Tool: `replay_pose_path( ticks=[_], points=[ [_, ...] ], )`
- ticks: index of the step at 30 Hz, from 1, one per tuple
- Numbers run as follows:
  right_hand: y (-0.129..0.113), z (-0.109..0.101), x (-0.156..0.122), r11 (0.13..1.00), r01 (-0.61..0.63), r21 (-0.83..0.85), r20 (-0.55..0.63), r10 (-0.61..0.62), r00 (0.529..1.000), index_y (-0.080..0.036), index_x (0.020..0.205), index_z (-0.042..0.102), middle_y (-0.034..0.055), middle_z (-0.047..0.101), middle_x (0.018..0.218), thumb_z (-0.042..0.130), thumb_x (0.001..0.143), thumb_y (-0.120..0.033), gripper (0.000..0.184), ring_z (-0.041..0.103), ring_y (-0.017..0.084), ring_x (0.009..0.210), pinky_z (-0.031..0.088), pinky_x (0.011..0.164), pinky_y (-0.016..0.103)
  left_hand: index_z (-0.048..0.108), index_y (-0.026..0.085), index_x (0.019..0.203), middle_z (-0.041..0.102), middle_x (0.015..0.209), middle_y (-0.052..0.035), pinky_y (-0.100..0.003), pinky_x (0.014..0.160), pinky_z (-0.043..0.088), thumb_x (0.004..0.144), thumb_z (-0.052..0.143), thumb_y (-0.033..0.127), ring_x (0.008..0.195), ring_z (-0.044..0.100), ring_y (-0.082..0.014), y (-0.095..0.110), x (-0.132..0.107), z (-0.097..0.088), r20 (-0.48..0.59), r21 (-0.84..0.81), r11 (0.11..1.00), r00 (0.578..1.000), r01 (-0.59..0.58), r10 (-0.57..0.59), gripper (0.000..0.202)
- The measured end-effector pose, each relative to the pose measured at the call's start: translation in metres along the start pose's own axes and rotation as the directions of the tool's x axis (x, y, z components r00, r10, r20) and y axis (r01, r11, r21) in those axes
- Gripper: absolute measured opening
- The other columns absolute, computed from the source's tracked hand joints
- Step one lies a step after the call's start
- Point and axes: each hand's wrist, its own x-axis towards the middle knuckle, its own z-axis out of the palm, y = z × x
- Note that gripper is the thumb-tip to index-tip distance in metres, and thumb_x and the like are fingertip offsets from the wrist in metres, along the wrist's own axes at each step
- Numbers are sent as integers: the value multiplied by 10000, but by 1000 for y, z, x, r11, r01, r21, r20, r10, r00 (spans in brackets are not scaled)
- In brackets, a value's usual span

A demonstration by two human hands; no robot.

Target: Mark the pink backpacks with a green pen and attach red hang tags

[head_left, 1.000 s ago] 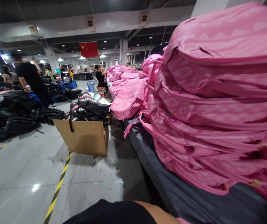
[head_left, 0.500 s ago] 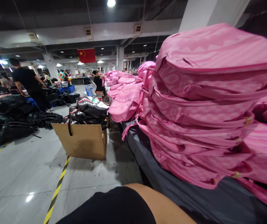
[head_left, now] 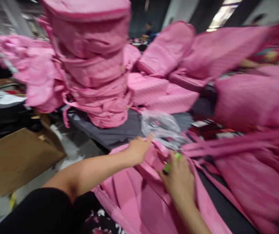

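Observation:
A pink backpack lies in front of me at the edge of the dark-covered table, its straps and padded back towards me. My left hand is closed on its upper edge, with the index finger reaching forward. Over the bag's opening, my right hand grips a small green tool with a black end. Motion blur and the fingers hide what kind of tool it is. Just beyond both hands, a clear plastic bag rests on the table.
A tall stack of pink backpacks rises behind the plastic bag. More pink backpacks crowd the right side. On the floor at left stands a cardboard box. A person's blurred patterned sleeve shows at far right.
My view has swung right and down from the aisle to the table. Both hands have come into view at a pink backpack, the right one with a green tool.

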Motion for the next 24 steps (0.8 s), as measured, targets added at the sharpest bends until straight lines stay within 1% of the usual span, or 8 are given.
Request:
replay_pose_path(
  ticks=[2, 3, 4, 8, 11, 16, 20, 24],
  points=[
    [15, -6, -19, 985, -101, -139, 52, 109, 993, -120, 1440, 392, 273, 479, 1383, 770, 786, -312, 779, 461, 430, 1292, 512, 905, 525, 126, 166, 1576, 597, 1149, -203, -360, 732, 553, 804, 574, 59, 899, 670, -290, -4, 7, 7, -34, 29, 996, 996, -87, 88, 899],
    [16, -6, -22, 976, -131, -176, 69, 145, 987, -121, 1455, 367, 271, 478, 1389, 792, 764, -284, 828, 466, 423, 1294, 509, 921, 513, 119, 167, 1575, 593, 1146, -185, -341, 747, 548, 823, 538, 49, 906, 669, -271, -7, 8, 8, -99, 56, 992, 988, -114, 119, 869],
    [15, -5, -22, 970, -152, -191, 77, 169, 983, -123, 1464, 352, 268, 475, 1397, 818, 739, -266, 873, 471, 412, 1294, 501, 946, 501, 109, 159, 1573, 591, 1135, -176, -329, 749, 544, 835, 523, 53, 906, 670, -262, -10, 8, 9, -110, 76, 988, 983, -136, 144, 853],
    [5, -2, -16, 970, -192, -150, 82, 206, 975, -119, 1467, 363, 272, 442, 1432, 902, 643, -257, 995, 458, 406, 1311, 460, 1018, 488, 49, 157, 1574, 581, 1125, -186, -332, 736, 540, 859, 576, 160, 890, 682, -270, -15, 10, 12, 22, 148, 981, 992, -124, 122, 888],
    [3, -3, -15, 969, -222, -106, 102, 232, 967, -123, 1475, 364, 273, 428, 1447, 908, 633, -234, 1009, 440, 405, 1330, 442, 1037, 503, -16, 185, 1573, 570, 1148, -183, -346, 761, 534, 885, 582, 223, 925, 676, -281, -15, 19, 14, 45, 156, 980, 992, -121, 115, 913],
    [8, 0, -15, 964, -257, -61, 97, 262, 960, -157, 1491, 351, 275, 401, 1471, 912, 619, -191, 1038, 422, 411, 1345, 431, 1037, 536, -21, 187, 1568, 570, 1180, -174, -364, 811, 518, 882, 632, 249, 990, 659, -308, -16, 30, 5, 157, 140, 975, 977, -170, 148, 950],
    [12, 2, -14, 971, -234, -55, 89, 238, 967, -128, 1496, 350, 290, 395, 1466, 863, 687, -180, 959, 416, 430, 1343, 431, 1033, 558, 1, 183, 1567, 584, 1162, -168, -365, 810, 513, 881, 645, 255, 983, 661, -315, -15, 33, 1, 160, 162, 970, 975, -180, 154, 944],
    [7, -7, -23, 986, -160, 50, 2, 160, 987, -100, 1530, 278, 277, 415, 1457, 679, 880, -242, 777, 421, 407, 1346, 423, 1054, 552, -11, 212, 1564, 582, 1133, -150, -344, 766, 513, 892, 627, 264, 945, 667, -297, -18, 32, 7, 101, 141, 976, 984, -163, 149, 927]
  ],
)
